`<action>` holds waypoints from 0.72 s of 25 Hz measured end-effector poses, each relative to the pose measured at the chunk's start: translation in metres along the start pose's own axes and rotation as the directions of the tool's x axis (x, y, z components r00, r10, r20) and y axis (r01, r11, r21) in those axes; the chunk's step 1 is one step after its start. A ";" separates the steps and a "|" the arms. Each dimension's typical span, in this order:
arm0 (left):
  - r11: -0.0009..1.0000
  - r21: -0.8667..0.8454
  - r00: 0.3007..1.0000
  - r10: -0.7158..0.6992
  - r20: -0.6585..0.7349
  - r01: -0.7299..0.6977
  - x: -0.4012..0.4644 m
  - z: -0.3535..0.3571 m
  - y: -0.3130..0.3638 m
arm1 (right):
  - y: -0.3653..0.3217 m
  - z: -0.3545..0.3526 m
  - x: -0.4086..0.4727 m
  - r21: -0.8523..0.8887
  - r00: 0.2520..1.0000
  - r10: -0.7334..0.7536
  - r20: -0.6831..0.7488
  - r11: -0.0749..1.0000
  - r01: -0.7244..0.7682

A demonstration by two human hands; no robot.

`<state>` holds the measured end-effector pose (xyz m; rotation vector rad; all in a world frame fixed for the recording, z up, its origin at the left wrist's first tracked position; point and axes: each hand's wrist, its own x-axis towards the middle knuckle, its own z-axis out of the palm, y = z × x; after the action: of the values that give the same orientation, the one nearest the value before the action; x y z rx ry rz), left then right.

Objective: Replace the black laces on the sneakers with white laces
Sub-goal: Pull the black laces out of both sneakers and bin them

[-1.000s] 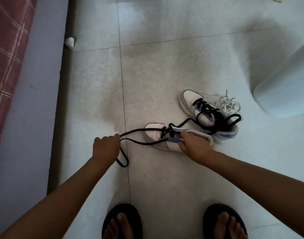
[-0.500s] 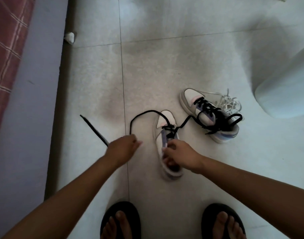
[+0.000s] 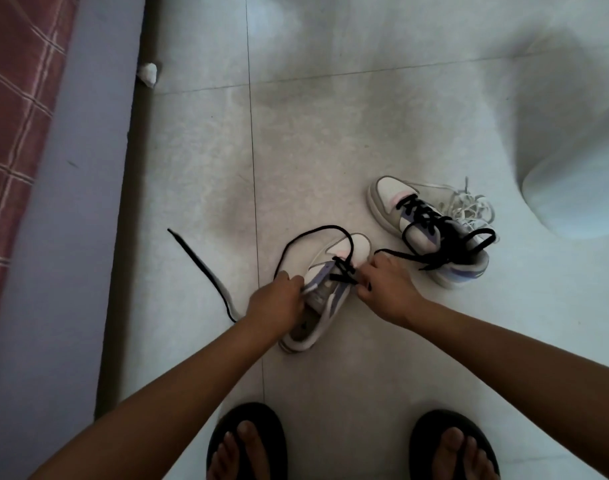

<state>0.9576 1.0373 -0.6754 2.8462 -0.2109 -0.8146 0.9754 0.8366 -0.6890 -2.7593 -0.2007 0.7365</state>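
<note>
- My left hand (image 3: 277,301) grips the near sneaker (image 3: 325,292); my right hand (image 3: 382,287) pinches its half-unthreaded black lace (image 3: 343,271).
- At two o'clock, the second sneaker (image 3: 431,233) remains black-laced; white laces (image 3: 469,209) wait beside it.

Both forearms were bare from the lower frame edge up to the wrists, with no sleeve, watch, bracelet or ring showing on either. The left hand (image 3: 275,303) and the right hand (image 3: 388,289) wore no gloves. On the feet were black open-toed sandals with rounded fronts and thick dark soles: the left sandal (image 3: 247,434) and the right sandal (image 3: 452,441) each left the toes uncovered, and a broad black strap crossed the foot just behind them. The lower frame edge cut off the rest of the feet
</note>
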 end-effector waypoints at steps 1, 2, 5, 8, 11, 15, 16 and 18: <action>0.996 0.086 0.999 0.007 -0.045 -0.003 0.002 -0.003 -0.005 | -0.001 -0.003 -0.003 0.073 1.000 -0.025 -0.001 0.997 0.025; 0.987 0.161 0.996 0.020 -0.091 -0.005 0.005 -0.005 -0.010 | -0.001 -0.008 -0.005 0.219 1.000 -0.012 0.018 0.976 0.008; 0.975 0.219 0.961 0.040 -0.273 0.022 0.010 -0.017 -0.019 | -0.011 -0.036 0.000 0.815 0.953 0.162 0.255 0.495 -0.302; 0.986 0.157 0.860 0.134 -0.493 -0.064 0.002 -0.020 -0.008 | -0.025 -0.073 0.026 0.902 0.900 0.093 0.427 0.023 -0.430; 0.985 0.053 0.830 0.168 -0.532 -0.166 -0.008 -0.013 0.004 | -0.035 -0.116 0.055 0.984 0.986 0.165 0.008 0.176 -0.037; 0.987 -0.020 0.889 0.136 -0.438 -0.161 -0.010 -0.010 -0.001 | -0.022 -0.114 0.061 0.167 0.892 -0.123 -0.436 0.963 0.214; 0.987 -0.018 0.891 0.137 -0.433 -0.160 -0.011 -0.010 -0.002 | -0.021 -0.101 0.057 0.074 0.891 -0.188 -0.414 0.968 0.238; 0.985 -0.002 0.876 0.154 -0.457 -0.174 -0.011 -0.009 -0.003 | -0.024 -0.068 0.043 0.071 0.922 -0.318 -0.220 0.938 0.340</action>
<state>0.9534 1.0430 -0.6633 2.8284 -0.3551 -0.1024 1.0454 0.8522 -0.6450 -2.5801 -0.5489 0.3605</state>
